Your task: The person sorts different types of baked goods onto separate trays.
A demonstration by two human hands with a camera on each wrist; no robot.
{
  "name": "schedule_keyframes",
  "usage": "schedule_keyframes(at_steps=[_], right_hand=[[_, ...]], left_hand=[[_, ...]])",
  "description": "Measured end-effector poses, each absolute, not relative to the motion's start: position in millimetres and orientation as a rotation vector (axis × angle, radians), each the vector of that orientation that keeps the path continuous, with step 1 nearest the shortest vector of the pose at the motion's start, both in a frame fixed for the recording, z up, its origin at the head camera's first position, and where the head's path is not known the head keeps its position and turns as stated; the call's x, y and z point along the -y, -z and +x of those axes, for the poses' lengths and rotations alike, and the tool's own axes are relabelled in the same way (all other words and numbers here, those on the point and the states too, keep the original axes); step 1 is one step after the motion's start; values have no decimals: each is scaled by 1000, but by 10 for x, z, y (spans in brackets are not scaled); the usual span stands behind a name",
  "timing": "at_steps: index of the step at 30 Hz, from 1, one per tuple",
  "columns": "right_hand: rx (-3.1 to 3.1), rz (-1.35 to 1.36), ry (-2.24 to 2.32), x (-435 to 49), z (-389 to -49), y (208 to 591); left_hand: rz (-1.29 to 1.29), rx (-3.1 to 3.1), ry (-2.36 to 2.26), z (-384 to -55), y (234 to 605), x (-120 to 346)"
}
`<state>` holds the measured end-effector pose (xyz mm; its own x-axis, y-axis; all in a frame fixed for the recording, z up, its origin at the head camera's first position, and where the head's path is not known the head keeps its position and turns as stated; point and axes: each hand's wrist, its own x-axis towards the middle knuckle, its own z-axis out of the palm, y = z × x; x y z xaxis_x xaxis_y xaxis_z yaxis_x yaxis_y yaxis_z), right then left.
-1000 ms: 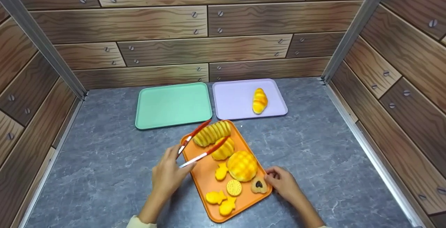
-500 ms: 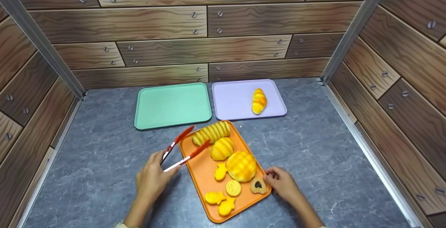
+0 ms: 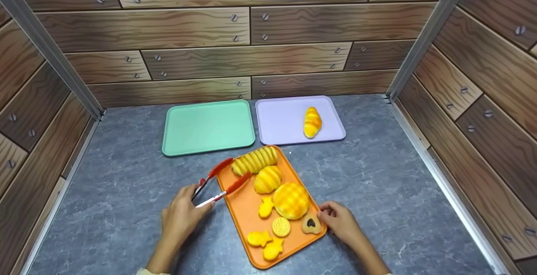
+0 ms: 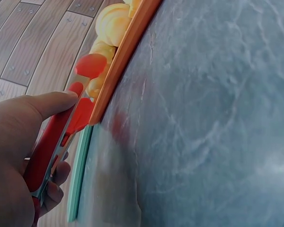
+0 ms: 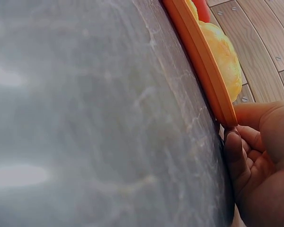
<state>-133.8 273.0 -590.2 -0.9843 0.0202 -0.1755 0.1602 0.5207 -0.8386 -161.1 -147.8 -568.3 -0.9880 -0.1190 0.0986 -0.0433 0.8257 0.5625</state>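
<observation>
My left hand (image 3: 180, 216) grips a pair of tongs (image 3: 239, 184) with red tips, their arms spread apart with nothing between them. The tips reach over the left edge of an orange tray (image 3: 240, 210). On that tray lie a long ridged bread (image 3: 254, 161), a striped roll (image 3: 267, 179), a crosshatched bun (image 3: 290, 200), several yellow fish-shaped pieces (image 3: 259, 238), a round biscuit (image 3: 281, 227) and a cookie with a dark heart (image 3: 311, 225). At the tray's lower right corner my right hand (image 3: 342, 222) pinches the rim, as the right wrist view shows.
Behind the orange tray, a green tray (image 3: 207, 128) lies at the left with nothing on it. Beside it a lilac tray (image 3: 279, 119) bears a croissant (image 3: 312, 122). Wood-patterned walls (image 3: 193, 63) enclose the grey tabletop (image 3: 117, 191) at the back and both sides.
My left hand has drawn the spread tongs left and toward me, off the ridged bread and the striped roll. My right hand stays at the orange tray's rim.
</observation>
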Motion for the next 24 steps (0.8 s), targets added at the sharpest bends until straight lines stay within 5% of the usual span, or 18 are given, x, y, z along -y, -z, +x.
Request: schedule_keyframes(at_steps=[24], right_hand=[[-2624, 116, 1500, -2737, -1334, 5914]], left_hand=[[24, 2915, 886, -1840, 5674, 1312]])
